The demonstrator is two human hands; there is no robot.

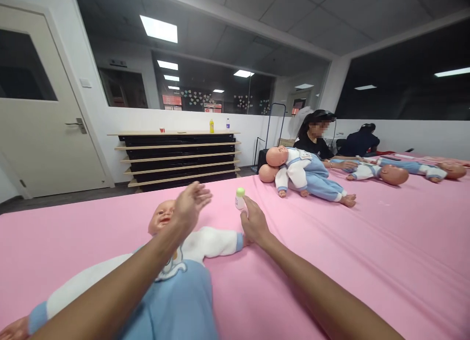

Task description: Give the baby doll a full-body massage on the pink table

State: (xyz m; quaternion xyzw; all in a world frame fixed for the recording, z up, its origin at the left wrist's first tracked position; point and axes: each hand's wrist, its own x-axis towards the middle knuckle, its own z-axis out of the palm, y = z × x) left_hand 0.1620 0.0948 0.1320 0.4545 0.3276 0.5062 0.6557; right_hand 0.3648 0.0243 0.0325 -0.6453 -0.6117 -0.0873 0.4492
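A baby doll [183,291] in a white top and light blue trousers lies on its back on the pink-covered table. My left hand [191,205] hovers beside the doll's head, fingers stretched out, with nothing seen in it; the forearm crosses the doll's body. Just beyond the doll's outstretched arm, my right hand [256,222] has its thumb and fingers at the right side of a small white bottle [240,200] with a light green cap. The bottle is upright. Part of its lower right side is hidden by the fingers.
Two more dolls [304,171] lie piled to the right on the pink cover [352,252]. Others [392,174] lie farther right, where a person's hand [345,164] touches one. Another person [362,140] sits behind. A low stack of shelves [179,158] stands by the wall.
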